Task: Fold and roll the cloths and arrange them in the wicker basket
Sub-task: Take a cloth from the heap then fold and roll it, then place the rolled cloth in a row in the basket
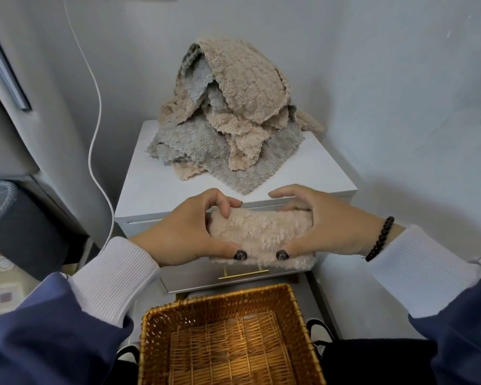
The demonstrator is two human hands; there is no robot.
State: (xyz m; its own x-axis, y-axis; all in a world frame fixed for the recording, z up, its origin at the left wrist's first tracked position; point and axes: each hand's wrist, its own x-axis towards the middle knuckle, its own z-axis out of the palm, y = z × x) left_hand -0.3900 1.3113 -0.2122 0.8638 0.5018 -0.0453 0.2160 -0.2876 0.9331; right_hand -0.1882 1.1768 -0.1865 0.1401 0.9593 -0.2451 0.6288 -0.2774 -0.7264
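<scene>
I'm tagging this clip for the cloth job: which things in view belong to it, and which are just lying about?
Job:
beige cloth, held by left hand and right hand
cloth pile
wicker basket

Lying about:
white cabinet
white cable
bead bracelet

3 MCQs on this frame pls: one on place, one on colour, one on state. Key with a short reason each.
1. Where is the cloth pile?
A. in the basket
B. on the white cabinet
C. on the floor

2. Colour of the rolled cloth?
A. beige
B. grey
C. blue

3. State of the wicker basket?
A. full
B. half full
C. empty

Key: 1 B, the pile sits on the cabinet top; 2 A, the roll gripped by the left hand and right hand is beige; 3 C, only bare weave shows inside.
</scene>
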